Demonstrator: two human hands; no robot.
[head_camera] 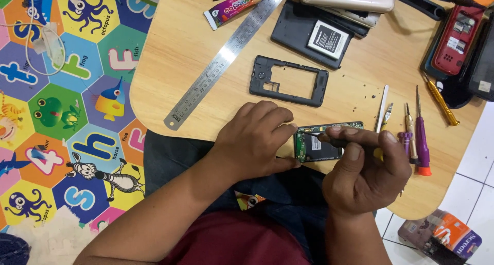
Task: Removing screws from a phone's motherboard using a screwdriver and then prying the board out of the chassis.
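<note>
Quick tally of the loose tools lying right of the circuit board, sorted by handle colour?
White flat pry stick: 1
Yellow-handled tools, one long screwdriver, one short tool: 2
Purple-handled screwdrivers, long one, short one: 2
Total: 5
Not counted: the dark tool in the right hand.

We are in a home turned makeshift phone-repair corner. We sit on the floor at a low wooden desk (170, 49), with a bright children's foam play mat (67, 116) of letters and animals on one side and white floor tiles (478, 162) on the other. Across the desk lie opened phone parts (289, 81), a loose battery (328, 39), small precision screwdrivers (421, 136), a steel ruler (226, 56) and a tube of glue (237, 6).
</note>
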